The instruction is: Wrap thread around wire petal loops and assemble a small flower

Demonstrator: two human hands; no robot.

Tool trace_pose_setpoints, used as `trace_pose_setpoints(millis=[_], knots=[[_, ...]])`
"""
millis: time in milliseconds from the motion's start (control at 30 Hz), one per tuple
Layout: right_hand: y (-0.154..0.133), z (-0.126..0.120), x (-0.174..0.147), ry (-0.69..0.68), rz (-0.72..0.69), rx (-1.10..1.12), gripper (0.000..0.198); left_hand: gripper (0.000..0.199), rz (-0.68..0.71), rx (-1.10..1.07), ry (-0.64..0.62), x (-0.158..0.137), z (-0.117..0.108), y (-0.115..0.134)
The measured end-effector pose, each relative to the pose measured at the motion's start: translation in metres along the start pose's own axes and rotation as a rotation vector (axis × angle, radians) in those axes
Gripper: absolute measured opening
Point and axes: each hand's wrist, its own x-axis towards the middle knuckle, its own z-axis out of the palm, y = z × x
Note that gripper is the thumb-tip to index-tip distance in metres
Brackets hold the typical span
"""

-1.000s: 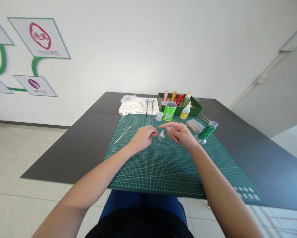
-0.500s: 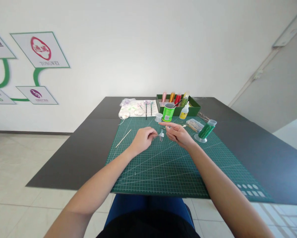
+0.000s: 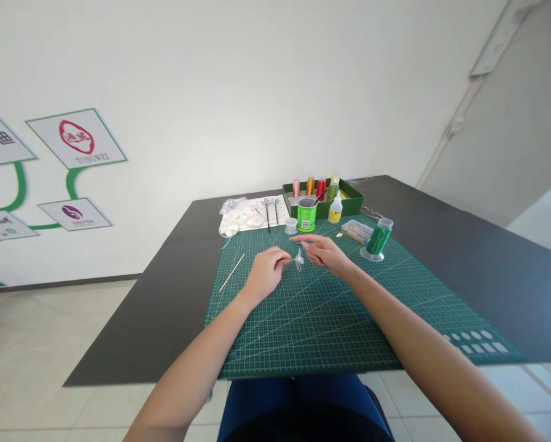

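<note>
My left hand pinches the base of a small whitish, flower-like piece between thumb and fingertips. Its pale petals or loops point toward my other hand. Just to the right, my right hand has its index finger stretched out to the left, while the thumb and other fingers are curled together. Whatever lies in that curl is too small to make out. Both hands are over the green cutting mat. A thin wooden stick lies on the mat left of my left hand.
Behind my hands stand a small clear jar, a green can with a brush, and a glue bottle. A green box holds thread spools. At right are a green thread spool and a clear case. Brushes lie on white paper.
The camera view has tilted and shifted slightly. My left hand still pinches the flower-like piece, which has turned a little; my right hand keeps its pointing shape close by.
</note>
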Motion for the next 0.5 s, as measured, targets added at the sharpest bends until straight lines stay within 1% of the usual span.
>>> trace_pose_setpoints(millis=[267, 500], knots=[[0.0040, -0.0039, 0.0035, 0.045, -0.039, -0.085, 0.057, 0.017, -0.097, -0.084, -0.045, 0.0005, 0.0043, 0.0017], [0.0070, -0.0077, 0.0054, 0.053, -0.051, -0.187, 0.058, 0.015, -0.148, -0.204, -0.026, 0.0007, 0.0068, 0.0021]])
